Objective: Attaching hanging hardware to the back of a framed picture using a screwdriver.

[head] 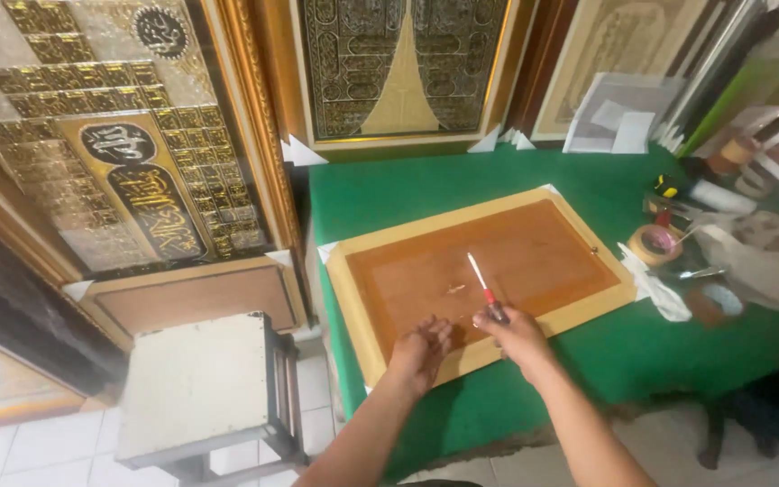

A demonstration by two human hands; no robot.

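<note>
Two bare hands, the left hand [421, 352] and the right hand [517, 335], one slim white screwdriver with a red-and-black grip [484, 289], one brown-backed picture frame lying face down [484, 271], one green cloth-covered table [588, 180], one pale square stool [200, 388], one tan tape roll [655, 243], and three gold-patterned framed panels leaning upright [128, 135].

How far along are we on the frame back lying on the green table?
Done: the frame lies face down on the green table, brown backing board in place. In hand: the right hand holds a slim tool over the board; the left hand rests open at the near edge. Left: I cannot tell.
</note>
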